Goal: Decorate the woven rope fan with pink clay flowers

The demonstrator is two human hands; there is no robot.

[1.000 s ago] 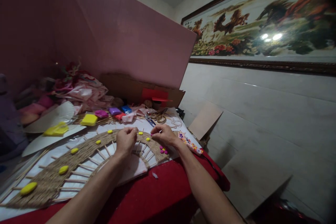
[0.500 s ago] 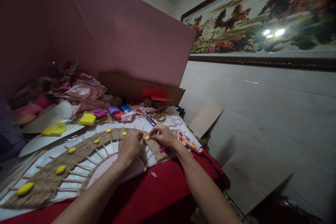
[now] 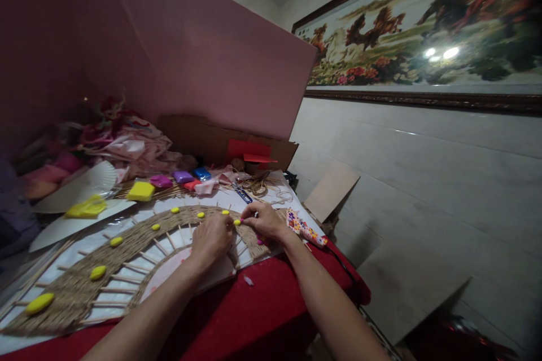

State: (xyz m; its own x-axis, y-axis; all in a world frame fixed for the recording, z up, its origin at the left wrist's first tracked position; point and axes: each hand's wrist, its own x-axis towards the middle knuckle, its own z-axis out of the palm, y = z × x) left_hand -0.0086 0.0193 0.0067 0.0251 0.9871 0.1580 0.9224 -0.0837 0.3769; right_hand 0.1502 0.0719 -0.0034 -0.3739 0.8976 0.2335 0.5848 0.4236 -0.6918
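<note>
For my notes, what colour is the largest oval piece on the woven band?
The oval piece is yellow, clearest in the head view.

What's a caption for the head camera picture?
Left hand and right hand work at a woven fan with yellow dots.

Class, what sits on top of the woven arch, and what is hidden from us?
Yellow ovals dot the woven arch, with pink pieces near its right end. The left hand and right hand hide what lies behind them.

The left hand's (image 3: 213, 240) fingertips are indistinct; whether they grip anything cannot be determined. The right hand (image 3: 263, 220) partly covers the magenta pieces (image 3: 261, 241). The picture's upper edge cuts off the framed horse picture (image 3: 372, 34).
</note>
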